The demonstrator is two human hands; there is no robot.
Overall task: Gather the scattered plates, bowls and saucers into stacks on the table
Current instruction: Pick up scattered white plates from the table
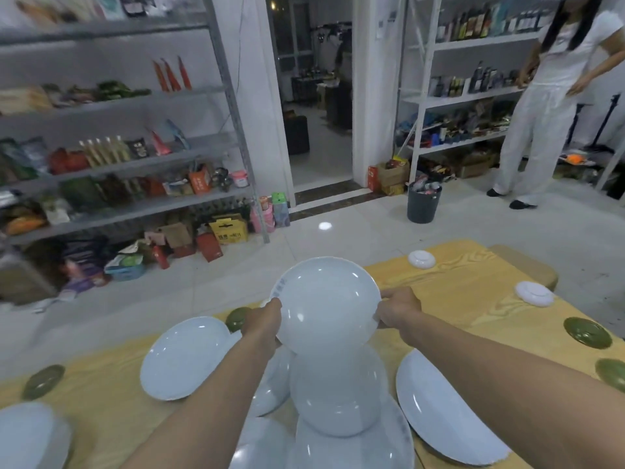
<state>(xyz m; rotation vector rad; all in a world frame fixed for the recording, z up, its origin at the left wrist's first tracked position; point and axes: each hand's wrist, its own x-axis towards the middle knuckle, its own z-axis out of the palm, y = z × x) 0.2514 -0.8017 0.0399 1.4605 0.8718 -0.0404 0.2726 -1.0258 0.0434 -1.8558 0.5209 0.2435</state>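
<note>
I hold a large white plate (pixel 326 304) in the air above the table, tilted toward me. My left hand (pixel 263 318) grips its left rim and my right hand (pixel 397 308) grips its right rim. Below it lie more white plates: one (pixel 336 394) directly underneath, one at the left (pixel 184 357), one at the right (pixel 439 411) and one at the near left corner (pixel 27 434). Dark green saucers (pixel 586 333) (pixel 42 380) (pixel 238 318) and small white saucers (pixel 421 258) (pixel 534 293) are scattered on the yellow wooden table (pixel 466 319).
Grey shelves (pixel 135 157) full of goods stand at the left, with boxes on the floor beneath. A doorway is straight ahead. A black bin (pixel 422 204) stands on the tiled floor. A person in white (pixel 541 106) stands by the right-hand shelves.
</note>
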